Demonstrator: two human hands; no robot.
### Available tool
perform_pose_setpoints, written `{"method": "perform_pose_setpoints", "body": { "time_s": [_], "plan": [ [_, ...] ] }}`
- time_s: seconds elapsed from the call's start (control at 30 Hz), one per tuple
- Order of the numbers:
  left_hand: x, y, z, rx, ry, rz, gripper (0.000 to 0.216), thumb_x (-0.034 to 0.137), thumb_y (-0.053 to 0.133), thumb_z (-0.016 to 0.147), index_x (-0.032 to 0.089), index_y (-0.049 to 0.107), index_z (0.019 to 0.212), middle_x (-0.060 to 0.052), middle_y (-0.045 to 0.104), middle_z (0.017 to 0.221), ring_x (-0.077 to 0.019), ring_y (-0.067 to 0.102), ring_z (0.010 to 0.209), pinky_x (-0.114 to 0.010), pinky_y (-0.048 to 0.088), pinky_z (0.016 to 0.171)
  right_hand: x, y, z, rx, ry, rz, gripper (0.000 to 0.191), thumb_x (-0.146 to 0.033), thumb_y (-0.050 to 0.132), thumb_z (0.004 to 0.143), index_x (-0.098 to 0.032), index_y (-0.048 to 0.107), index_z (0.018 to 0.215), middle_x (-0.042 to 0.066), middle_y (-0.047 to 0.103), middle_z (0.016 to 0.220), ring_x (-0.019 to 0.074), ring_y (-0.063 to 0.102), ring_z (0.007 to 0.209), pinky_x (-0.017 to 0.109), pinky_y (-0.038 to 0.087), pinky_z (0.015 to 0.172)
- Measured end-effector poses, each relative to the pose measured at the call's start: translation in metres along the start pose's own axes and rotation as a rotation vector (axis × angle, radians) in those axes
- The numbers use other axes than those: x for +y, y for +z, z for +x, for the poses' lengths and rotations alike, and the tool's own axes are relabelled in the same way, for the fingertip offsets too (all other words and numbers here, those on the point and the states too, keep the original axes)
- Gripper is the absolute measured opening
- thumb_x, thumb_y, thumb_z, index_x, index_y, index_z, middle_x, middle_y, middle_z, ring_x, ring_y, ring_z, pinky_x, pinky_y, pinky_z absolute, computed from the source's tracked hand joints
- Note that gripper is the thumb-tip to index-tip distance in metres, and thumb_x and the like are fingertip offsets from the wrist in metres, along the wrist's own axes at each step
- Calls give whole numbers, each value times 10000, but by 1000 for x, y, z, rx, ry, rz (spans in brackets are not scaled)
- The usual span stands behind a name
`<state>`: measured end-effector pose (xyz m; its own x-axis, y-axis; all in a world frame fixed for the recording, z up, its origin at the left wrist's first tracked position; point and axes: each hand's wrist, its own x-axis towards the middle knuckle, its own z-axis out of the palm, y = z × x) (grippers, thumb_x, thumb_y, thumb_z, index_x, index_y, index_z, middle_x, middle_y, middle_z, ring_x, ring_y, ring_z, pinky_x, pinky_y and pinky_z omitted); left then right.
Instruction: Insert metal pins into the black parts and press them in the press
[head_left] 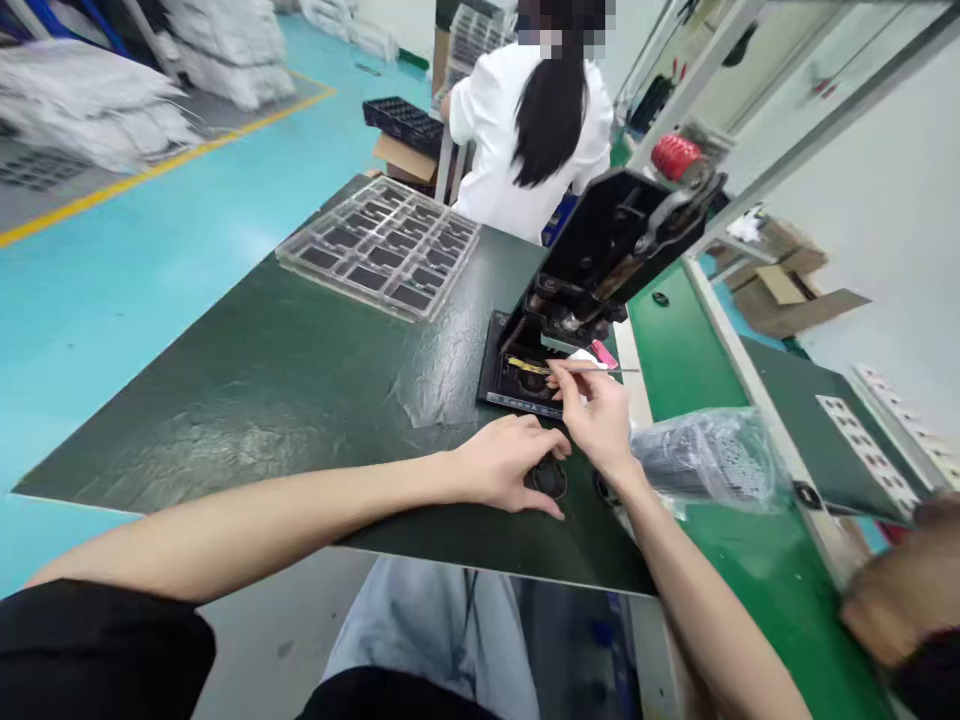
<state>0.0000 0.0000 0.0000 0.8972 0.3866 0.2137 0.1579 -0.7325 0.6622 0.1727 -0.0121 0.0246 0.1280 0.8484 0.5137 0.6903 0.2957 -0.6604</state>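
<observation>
My left hand [510, 462] rests low over the front of the dark green tabletop, thumb and fingers apart. Between them lies a round black part [550, 480]; I see no firm grip on it. My right hand [596, 410] pinches a thin stick-like tool [616, 371], whose shaft points right from the fingers. Those fingertips are at the base of a black hand press [525, 405]. Inside the base sit a dark round piece [531, 380] and a yellow strip [527, 365], partly hidden by my fingers. Another round dark part [604, 488] lies under my right wrist.
A clear compartment tray [382, 245] with dark pieces stands at the table's far side. Right of my arm, a plastic-wrapped bundle [709, 458] lies by the green conveyor [675, 345]. A person in white [536, 130] sits beyond; another person's blurred arm [900, 580] enters at right.
</observation>
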Motion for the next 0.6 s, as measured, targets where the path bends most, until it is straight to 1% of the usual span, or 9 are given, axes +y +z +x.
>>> {"method": "perform_pose_setpoints", "body": {
  "time_s": [0.1,0.23,0.4,0.5,0.6],
  "plan": [
    [-1,0,1,3,12,-21,699,526,956,689,191,600,1189,-76,733,1154,-297,677,1090,-388,491,983,0,0,-1,-5,28,5,236,-334,593,999,-162,751,969,69,752,898,176,714,733,313,620,697],
    [-4,-3,3,-14,41,-111,717,484,990,644,206,596,1175,-49,746,1135,-265,691,1039,-359,498,956,-1,0,0,-7,68,54,254,-385,606,990,-167,732,955,75,744,885,189,720,746,306,618,658],
    [-7,-8,5,-28,39,-177,661,394,1000,651,218,602,1148,-26,748,1127,-231,691,1034,-321,503,926,1,4,4,22,90,84,240,-390,620,973,-172,715,938,68,741,870,181,714,732,284,583,617],
    [-5,-9,5,-30,35,-154,659,398,1000,651,206,608,1144,-33,745,1104,-232,694,1029,-320,509,920,3,8,4,53,71,53,214,-356,620,968,-168,712,924,68,748,898,163,700,722,273,555,621],
    [-1,-9,5,-26,22,-102,674,441,997,642,197,612,1139,-44,738,1082,-243,700,1006,-331,518,913,4,11,4,86,63,34,200,-339,621,970,-168,701,904,57,746,884,144,674,689,261,525,604]
  ]
}}
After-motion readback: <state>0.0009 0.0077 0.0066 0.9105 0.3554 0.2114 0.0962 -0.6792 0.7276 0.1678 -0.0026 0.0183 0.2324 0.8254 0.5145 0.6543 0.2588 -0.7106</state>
